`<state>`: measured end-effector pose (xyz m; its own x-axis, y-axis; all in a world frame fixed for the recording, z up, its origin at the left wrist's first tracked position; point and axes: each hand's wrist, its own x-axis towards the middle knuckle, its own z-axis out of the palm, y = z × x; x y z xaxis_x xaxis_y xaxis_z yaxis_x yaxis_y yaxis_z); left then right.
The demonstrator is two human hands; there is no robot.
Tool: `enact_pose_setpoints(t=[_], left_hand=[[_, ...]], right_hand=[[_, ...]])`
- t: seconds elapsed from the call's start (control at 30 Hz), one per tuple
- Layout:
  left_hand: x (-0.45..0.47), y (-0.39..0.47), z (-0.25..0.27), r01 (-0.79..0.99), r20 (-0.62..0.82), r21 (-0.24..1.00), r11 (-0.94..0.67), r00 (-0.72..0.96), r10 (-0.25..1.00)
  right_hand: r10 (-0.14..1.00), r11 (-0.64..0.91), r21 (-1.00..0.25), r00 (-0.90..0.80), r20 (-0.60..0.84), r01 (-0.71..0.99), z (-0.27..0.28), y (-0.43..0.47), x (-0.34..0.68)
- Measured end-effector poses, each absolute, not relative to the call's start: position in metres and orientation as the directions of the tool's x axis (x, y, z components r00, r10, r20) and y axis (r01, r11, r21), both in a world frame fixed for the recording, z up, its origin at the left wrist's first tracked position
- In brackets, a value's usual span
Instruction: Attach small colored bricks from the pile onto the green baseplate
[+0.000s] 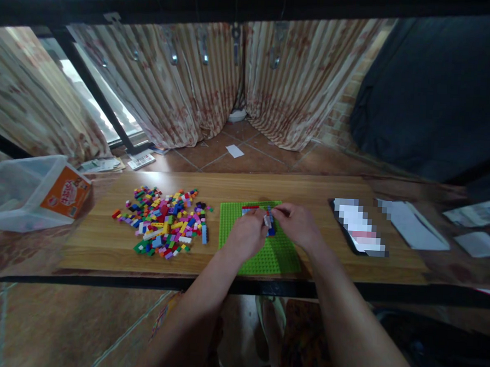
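Over the green baseplate (261, 265), the left hand (247, 234) is pinching a pale piece (267, 222) beside blue bricks (272, 231); the right hand (299, 223) is hovering close by, its grip impossible to tell. Loose bricks (167, 221) are lying leftward on the desk (318, 190).

Holds left hand (247, 234) and right hand (299, 224) close together over a small brick build (272, 229) on a green baseplate (261, 265). Has colourful loose bricks (167, 223) heaped to the left, a phone (356, 227) to the right.

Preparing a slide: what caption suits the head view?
Left hand and right hand over a green studded baseplate, left of which lie toy bricks.
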<state>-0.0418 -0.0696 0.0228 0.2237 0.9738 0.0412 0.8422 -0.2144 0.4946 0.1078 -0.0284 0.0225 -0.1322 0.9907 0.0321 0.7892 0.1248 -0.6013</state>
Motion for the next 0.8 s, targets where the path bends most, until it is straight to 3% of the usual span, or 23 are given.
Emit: enact_pose_setpoints(t=[0.2, 0.47, 0.8], left_hand=[[-0.043, -0.071, 0.024, 0.85, 0.027, 0.483, -0.21, 0.226, 0.974], [-0.04, -0.069, 0.018, 0.782, 0.062, 0.594, -0.189, 0.189, 0.98], [-0.034, -0.071, 0.011, 0.775, 0.041, 0.627, -0.08, 0.069, 0.997]], right_hand=[[0.988, 0.127, -0.604, -0.151, 0.011, 0.786, 0.022, -0.029, 0.107], [0.982, 0.135, -0.592, -0.185, -0.024, 0.795, 0.012, -0.029, 0.102], [0.99, 0.113, -0.54, -0.139, -0.007, 0.834, 0.005, -0.028, 0.097]])
